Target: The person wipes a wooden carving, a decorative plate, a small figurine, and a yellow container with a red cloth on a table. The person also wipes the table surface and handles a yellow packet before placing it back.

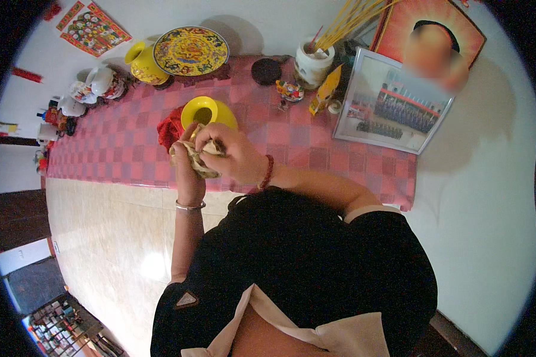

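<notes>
My left hand (190, 172) and my right hand (232, 154) are together in front of me, both gripping a crumpled, light-coloured cloth (201, 165). A silver bangle circles my left wrist, and a red beaded bracelet my right. Just beyond my fingers a yellow vase (223, 115) shows its round, open mouth; my hands hide part of it. Whether they touch the vase, I cannot tell. Beside the vase, to its left, lies a bunched red cloth (170, 129) on the checked pink tablecloth (268, 129).
Along the wall stand a decorated plate (191, 51), another yellow vase (145, 67), white jars (107, 82) and a white pot with incense sticks (313, 62). A framed group photo (391, 105) leans at the right, with a small figurine (290, 90) and a yellow ornament (325, 91) nearby.
</notes>
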`<move>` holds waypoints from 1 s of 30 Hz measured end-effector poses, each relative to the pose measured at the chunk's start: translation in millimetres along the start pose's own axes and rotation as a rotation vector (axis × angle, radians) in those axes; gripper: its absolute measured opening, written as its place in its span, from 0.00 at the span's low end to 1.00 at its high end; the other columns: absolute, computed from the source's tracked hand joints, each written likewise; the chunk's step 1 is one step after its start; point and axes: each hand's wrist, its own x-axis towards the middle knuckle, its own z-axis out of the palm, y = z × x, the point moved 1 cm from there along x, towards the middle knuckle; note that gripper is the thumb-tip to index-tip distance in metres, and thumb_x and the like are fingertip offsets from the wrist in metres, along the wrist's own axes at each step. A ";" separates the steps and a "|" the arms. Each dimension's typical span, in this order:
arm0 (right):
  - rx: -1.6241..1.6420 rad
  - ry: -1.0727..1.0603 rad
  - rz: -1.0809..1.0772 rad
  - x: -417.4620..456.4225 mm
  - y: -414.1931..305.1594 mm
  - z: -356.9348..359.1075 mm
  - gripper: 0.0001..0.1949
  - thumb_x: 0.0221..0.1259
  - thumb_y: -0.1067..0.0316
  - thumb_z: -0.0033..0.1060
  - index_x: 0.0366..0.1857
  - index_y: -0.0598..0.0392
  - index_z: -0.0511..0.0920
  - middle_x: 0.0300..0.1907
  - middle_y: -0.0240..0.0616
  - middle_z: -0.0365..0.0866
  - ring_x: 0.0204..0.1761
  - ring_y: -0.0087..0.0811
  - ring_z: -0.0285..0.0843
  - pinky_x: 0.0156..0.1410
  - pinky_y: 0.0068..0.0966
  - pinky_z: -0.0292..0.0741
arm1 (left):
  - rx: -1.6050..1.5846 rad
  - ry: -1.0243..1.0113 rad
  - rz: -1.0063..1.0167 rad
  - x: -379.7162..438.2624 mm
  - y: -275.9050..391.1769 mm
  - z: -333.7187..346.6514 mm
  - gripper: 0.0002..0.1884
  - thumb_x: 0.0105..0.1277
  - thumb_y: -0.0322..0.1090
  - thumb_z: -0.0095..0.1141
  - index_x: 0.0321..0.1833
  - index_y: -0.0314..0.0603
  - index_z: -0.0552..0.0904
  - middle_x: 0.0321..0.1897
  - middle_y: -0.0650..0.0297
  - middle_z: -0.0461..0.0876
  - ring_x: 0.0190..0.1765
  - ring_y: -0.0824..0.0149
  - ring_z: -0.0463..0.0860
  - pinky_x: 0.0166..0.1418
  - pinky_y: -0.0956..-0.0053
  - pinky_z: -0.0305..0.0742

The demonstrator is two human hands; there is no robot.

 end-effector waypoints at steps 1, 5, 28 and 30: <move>0.086 -0.016 0.043 0.5 -2.3 -1.3 0.09 0.61 0.73 0.58 0.43 0.55 0.73 0.42 0.34 0.78 0.46 0.25 0.76 0.55 0.27 0.73 | -0.034 -0.013 -0.023 -0.1 -0.2 1.8 0.37 0.77 0.62 0.34 0.73 0.33 0.62 0.58 0.57 0.77 0.59 0.65 0.79 0.61 0.69 0.76; 0.132 -0.010 0.099 2.7 15.7 -8.7 0.15 0.63 0.71 0.58 0.52 0.56 0.71 0.46 0.36 0.79 0.50 0.23 0.76 0.58 0.25 0.73 | -0.174 -0.092 -0.181 -3.1 -0.8 7.3 0.35 0.75 0.66 0.36 0.68 0.42 0.69 0.59 0.58 0.78 0.59 0.61 0.80 0.62 0.64 0.77; -0.486 -0.334 -0.200 -11.2 1.6 -10.3 0.41 0.48 0.63 0.76 0.70 0.51 0.64 0.71 0.49 0.61 0.72 0.48 0.61 0.74 0.41 0.63 | -0.147 0.062 -0.022 4.7 4.5 3.4 0.39 0.75 0.65 0.34 0.71 0.32 0.66 0.62 0.51 0.75 0.62 0.59 0.77 0.66 0.64 0.73; -0.482 -0.360 -0.206 -6.8 1.3 -13.0 0.38 0.47 0.64 0.75 0.67 0.51 0.66 0.70 0.49 0.63 0.70 0.48 0.63 0.73 0.40 0.63 | -0.227 0.036 -0.057 3.4 4.6 -2.0 0.40 0.75 0.66 0.32 0.71 0.32 0.65 0.62 0.50 0.75 0.63 0.58 0.77 0.67 0.63 0.72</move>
